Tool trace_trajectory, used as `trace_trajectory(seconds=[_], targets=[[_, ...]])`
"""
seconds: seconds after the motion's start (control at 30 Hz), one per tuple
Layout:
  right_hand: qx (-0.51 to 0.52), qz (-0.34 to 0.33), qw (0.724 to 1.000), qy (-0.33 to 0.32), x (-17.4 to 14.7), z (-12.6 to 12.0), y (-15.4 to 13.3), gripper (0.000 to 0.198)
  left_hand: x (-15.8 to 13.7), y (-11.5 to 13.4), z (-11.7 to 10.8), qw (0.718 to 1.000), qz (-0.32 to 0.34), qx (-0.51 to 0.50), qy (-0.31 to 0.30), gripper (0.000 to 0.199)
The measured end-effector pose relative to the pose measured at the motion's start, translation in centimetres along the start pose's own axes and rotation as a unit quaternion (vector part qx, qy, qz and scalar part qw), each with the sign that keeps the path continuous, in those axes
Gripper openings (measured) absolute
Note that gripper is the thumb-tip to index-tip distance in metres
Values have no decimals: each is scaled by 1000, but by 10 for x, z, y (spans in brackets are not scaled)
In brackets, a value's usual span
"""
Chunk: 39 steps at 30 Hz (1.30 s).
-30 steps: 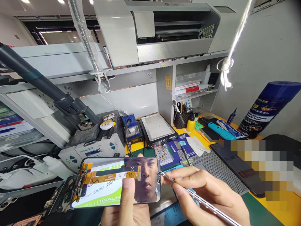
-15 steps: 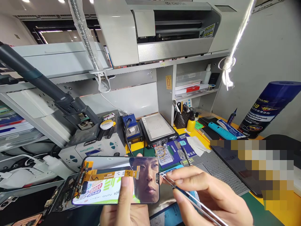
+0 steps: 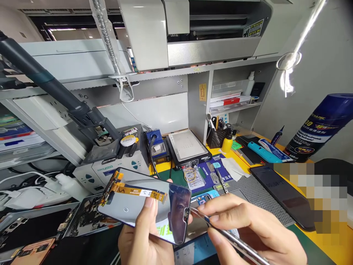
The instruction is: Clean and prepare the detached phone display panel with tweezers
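My left hand (image 3: 145,235) is closed around a phone screen (image 3: 132,209), thumb across its glossy back, fingers behind. An orange flex cable (image 3: 132,189) lies along that back, under my thumb tip. The screen is tilted, its right end lower, and mirrors the surroundings. My right hand (image 3: 259,228) pinches metal tweezers (image 3: 237,241) between thumb and fingers. Their tips are close to the notch at the screen's right end; whether they touch it I cannot tell. Below the hands, a blue-and-white item (image 3: 211,195) is partly covered.
A flat heating plate (image 3: 189,147) and a blue soldering station (image 3: 157,145) stand behind. Opened phone parts (image 3: 88,221) lie at left. A dark phone (image 3: 281,195) rests on the right, near a spray can (image 3: 317,132). A dark arm (image 3: 52,81) slants across the left.
The screen has turned clockwise, its right end dropping and its left end rising, and its reflections have shifted. The tweezers stay near its notch. My view has moved slightly.
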State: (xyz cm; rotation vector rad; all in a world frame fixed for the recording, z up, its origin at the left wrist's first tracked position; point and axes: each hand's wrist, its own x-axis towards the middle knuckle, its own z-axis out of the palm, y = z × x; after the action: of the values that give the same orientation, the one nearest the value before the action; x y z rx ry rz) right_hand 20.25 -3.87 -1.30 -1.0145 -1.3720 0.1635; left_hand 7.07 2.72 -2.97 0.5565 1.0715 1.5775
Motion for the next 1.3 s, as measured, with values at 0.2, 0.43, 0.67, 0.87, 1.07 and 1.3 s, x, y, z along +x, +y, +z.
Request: trace_trajectory(seconds=[0.2, 0.43, 0.67, 0.87, 1.07, 1.3], targets=[[-8, -47, 999, -26, 3, -1, 3, 30, -1, 4, 5, 998, -61, -21, 12, 26], [-27, -47, 998, -39, 6, -2, 3, 31, -2, 7, 12, 997, -12, -51, 51, 16], [-61, -82, 994, -31, 5, -3, 2, 29, -6, 12, 14, 997, -39, -49, 45, 24], [-71, -75, 995, -12, 1, 0, 1, 29, -6, 15, 16, 998, -8, -14, 69, 20], [-57, -73, 995, -23, 0, -1, 6, 31, -7, 19, 19, 997, -43, -30, 60, 34], [-56, -81, 995, -28, 4, -1, 5, 33, -10, 21, 24, 998, -41, -30, 46, 32]])
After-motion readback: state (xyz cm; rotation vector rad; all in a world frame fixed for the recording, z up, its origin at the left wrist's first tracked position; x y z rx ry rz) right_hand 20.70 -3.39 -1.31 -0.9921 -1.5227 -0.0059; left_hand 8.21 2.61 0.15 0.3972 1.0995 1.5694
